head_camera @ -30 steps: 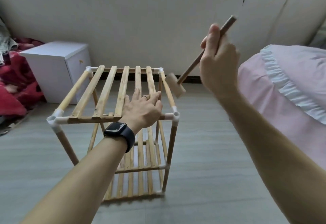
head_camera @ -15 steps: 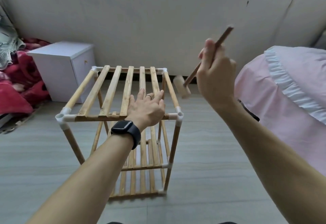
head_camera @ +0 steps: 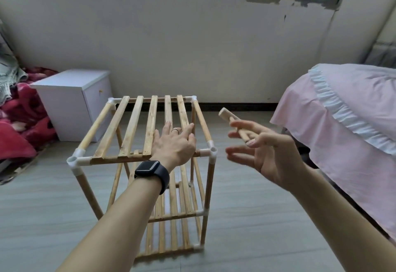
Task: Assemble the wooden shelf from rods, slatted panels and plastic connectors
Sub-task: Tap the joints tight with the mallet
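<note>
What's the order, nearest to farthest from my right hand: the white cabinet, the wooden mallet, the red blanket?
1. wooden mallet, at the right hand.
2. white cabinet, left of the shelf.
3. red blanket, far left.
</note>
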A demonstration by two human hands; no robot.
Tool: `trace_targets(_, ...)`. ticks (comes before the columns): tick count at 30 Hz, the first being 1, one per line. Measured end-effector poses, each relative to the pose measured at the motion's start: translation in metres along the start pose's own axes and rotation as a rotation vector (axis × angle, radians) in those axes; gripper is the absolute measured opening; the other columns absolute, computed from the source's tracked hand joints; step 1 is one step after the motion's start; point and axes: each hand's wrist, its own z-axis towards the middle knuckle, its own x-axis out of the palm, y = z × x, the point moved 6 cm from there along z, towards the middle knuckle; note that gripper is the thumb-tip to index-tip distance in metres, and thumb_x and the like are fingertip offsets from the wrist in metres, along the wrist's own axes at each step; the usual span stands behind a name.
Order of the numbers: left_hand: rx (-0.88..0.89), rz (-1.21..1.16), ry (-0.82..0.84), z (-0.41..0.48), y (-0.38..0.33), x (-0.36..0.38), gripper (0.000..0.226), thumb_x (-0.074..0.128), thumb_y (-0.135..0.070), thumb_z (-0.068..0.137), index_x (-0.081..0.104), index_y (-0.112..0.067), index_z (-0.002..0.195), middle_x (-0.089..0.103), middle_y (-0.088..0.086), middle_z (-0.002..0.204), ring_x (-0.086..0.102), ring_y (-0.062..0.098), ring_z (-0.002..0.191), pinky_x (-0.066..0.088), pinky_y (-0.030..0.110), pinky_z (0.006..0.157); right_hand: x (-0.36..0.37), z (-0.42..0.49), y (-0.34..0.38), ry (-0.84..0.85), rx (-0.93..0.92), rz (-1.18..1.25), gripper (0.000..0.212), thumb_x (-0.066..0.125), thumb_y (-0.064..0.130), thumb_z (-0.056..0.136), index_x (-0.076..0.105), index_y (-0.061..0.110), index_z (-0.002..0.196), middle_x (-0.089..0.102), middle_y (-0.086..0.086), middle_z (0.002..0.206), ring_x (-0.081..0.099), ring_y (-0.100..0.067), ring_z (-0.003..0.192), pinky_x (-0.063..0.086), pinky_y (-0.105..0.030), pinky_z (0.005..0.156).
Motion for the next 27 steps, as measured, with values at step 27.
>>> trace_targets(27, -0.050, 0.014, 0.009, -0.005, 0.001, -0.003, 0.077, 0.028, -0.055, 0.096, 0.012, -0.020, 0.162, 0.020, 0.006, 0.167, 0.002, 0.024, 0.156, 0.005, 0.055, 0.124, 0.001, -0.057, 0.015, -0.444, -0.733, -1.222, 0.020, 0.052, 0.027, 0.104, 0.069, 0.019, 0.098, 0.056, 0.018, 0.072, 0.056, -0.002, 0.064, 0.035, -0.009, 0.055)
